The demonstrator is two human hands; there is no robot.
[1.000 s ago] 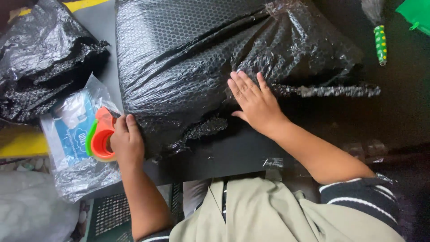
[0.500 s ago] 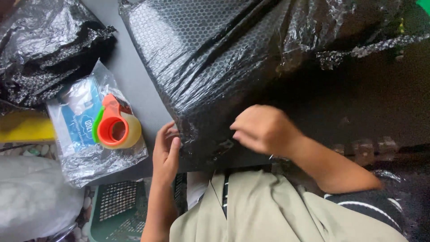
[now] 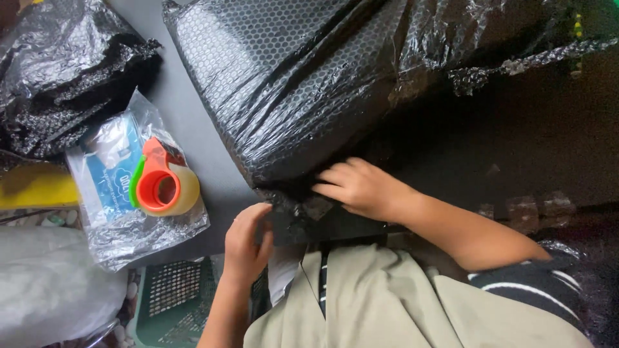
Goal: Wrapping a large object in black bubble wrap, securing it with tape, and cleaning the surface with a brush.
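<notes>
My right hand (image 3: 361, 190) lies in the middle of the frame, fingers bent and pressed down on the near corner of the big parcel wrapped in black bubble plastic (image 3: 303, 84). My left hand (image 3: 248, 241) sits just below and left of it, fingers curled narrow around the crumpled black flap of wrap (image 3: 293, 216) that hangs off that same corner at the edge of the dark grey table (image 3: 193, 122). I think the thumb and forefinger pinch the flap, though the black folds hide the tips, so I cannot tell for sure.

The parcel fills the upper middle and runs off the top of the frame; its long axis slants from that near corner up toward the upper right. So the bulk of it lies above and away from my fingers, and the loose flap lies between my two hands, touching both. The right hand is the nearer one to the parcel body, the left nearer to the flap.

At left of the frame, well apart from both hands, the orange and green tape dispenser with its pale roll (image 3: 161, 187) rests on a clear plastic packet with a blue card inside (image 3: 109, 187). A heap of crumpled black plastic (image 3: 58, 77) lies in the upper left
</notes>
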